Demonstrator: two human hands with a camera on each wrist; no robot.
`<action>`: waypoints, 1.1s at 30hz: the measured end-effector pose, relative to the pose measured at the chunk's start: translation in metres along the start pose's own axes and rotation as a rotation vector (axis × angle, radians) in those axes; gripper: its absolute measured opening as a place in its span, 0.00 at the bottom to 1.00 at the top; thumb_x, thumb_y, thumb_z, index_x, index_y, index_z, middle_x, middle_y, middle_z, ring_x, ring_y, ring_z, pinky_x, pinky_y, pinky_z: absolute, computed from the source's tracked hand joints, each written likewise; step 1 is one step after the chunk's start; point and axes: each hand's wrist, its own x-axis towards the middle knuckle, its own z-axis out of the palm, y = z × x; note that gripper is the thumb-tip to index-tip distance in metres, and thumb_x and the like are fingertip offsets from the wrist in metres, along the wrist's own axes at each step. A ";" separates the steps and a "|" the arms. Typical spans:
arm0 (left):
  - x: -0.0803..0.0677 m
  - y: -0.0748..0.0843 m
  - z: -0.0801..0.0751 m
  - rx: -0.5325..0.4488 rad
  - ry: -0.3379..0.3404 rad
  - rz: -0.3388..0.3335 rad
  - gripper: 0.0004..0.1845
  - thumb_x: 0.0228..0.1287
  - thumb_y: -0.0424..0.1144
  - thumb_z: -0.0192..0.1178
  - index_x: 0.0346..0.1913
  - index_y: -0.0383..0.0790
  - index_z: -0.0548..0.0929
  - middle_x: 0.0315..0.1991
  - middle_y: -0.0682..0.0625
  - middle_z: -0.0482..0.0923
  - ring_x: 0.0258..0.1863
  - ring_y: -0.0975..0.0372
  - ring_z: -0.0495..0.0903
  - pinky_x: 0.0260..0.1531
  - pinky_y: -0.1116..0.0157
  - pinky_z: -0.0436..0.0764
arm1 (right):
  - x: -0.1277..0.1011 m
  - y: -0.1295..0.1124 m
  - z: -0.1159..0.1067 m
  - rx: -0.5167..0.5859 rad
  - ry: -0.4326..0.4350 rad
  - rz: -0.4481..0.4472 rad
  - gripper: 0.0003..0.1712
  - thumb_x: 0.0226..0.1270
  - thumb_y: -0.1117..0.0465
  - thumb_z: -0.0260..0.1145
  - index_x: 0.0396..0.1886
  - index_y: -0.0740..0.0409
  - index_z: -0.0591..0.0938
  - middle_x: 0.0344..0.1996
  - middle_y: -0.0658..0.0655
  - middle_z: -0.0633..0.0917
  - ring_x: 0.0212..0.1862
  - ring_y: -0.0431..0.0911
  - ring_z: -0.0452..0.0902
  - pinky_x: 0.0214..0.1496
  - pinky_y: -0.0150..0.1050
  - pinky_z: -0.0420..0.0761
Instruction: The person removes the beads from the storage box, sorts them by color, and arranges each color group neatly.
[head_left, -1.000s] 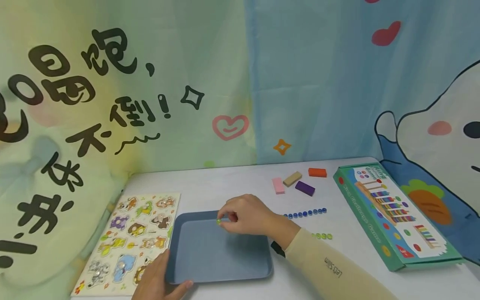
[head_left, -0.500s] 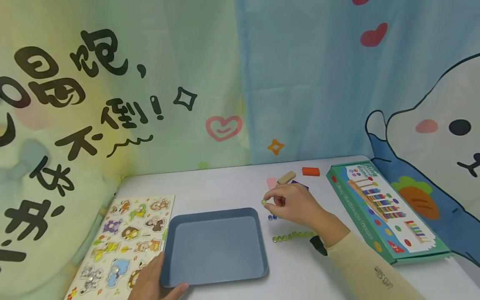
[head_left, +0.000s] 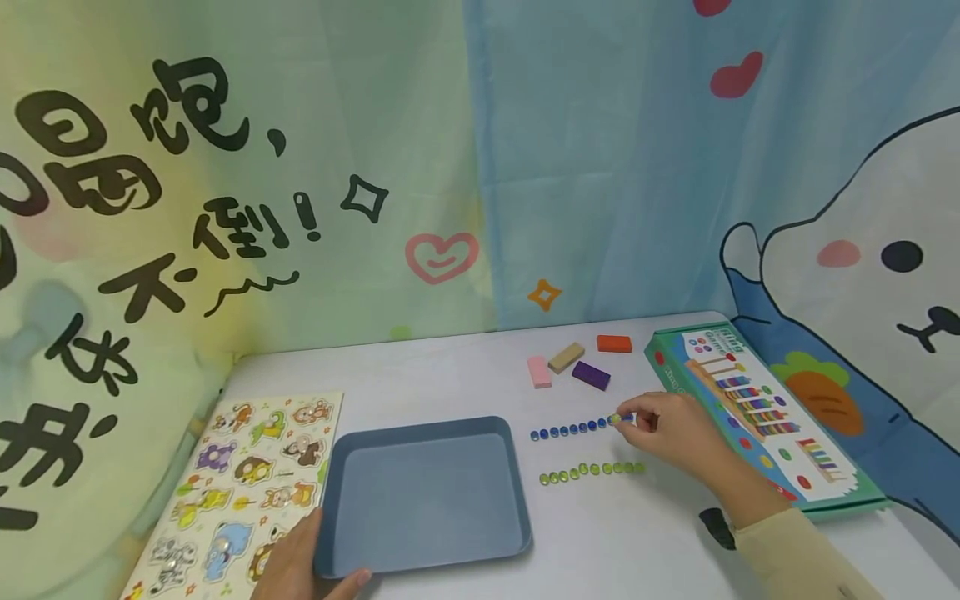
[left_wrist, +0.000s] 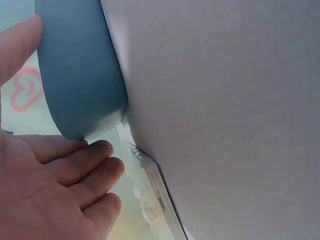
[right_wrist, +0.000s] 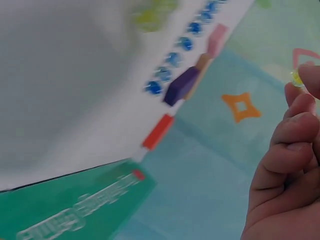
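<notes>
My right hand (head_left: pixel 678 429) pinches a small yellow-green glass bead (right_wrist: pixel 297 77) between thumb and forefinger. In the head view it hovers at the right end of a row of blue glass beads (head_left: pixel 573 430). Nearer to me lies a matching row of yellow-green beads (head_left: pixel 595 468). My left hand (head_left: pixel 296 562) rests at the near left corner of a shallow blue-grey tray (head_left: pixel 423 500), thumb along the near side. The left wrist view shows that thumb at the tray's edge and the fingers loosely extended around its corner.
Behind the bead rows lie pink (head_left: pixel 539 372), beige (head_left: pixel 566 357), purple (head_left: pixel 591 375) and orange-red (head_left: pixel 614 343) blocks. A green game box (head_left: pixel 671 367) lies at the right, close to my right hand. An animal puzzle board (head_left: pixel 240 492) lies left of the tray.
My right hand has moved from over the tray to the right, carrying the bead past the left end of the blue row to its right end. The left hand stays at the tray.
</notes>
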 end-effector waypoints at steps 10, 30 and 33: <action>0.000 0.001 0.002 0.028 -0.039 -0.065 0.69 0.52 0.80 0.65 0.80 0.27 0.57 0.76 0.28 0.65 0.73 0.31 0.67 0.73 0.34 0.69 | -0.022 0.027 0.001 -0.075 -0.160 0.189 0.10 0.64 0.56 0.77 0.42 0.54 0.91 0.18 0.46 0.74 0.24 0.40 0.67 0.23 0.30 0.62; 0.000 -0.001 0.004 0.047 -0.039 -0.075 0.70 0.52 0.80 0.65 0.79 0.25 0.56 0.76 0.26 0.64 0.74 0.30 0.66 0.73 0.33 0.69 | -0.041 0.044 0.015 -0.138 -0.257 0.222 0.07 0.62 0.56 0.75 0.38 0.52 0.91 0.18 0.44 0.75 0.26 0.40 0.68 0.27 0.33 0.63; 0.001 0.000 0.004 0.052 -0.050 -0.088 0.71 0.52 0.81 0.65 0.79 0.24 0.56 0.75 0.24 0.63 0.74 0.29 0.65 0.73 0.33 0.68 | -0.043 0.044 0.016 -0.136 -0.260 0.232 0.06 0.62 0.56 0.76 0.38 0.51 0.91 0.17 0.44 0.75 0.26 0.41 0.68 0.27 0.33 0.63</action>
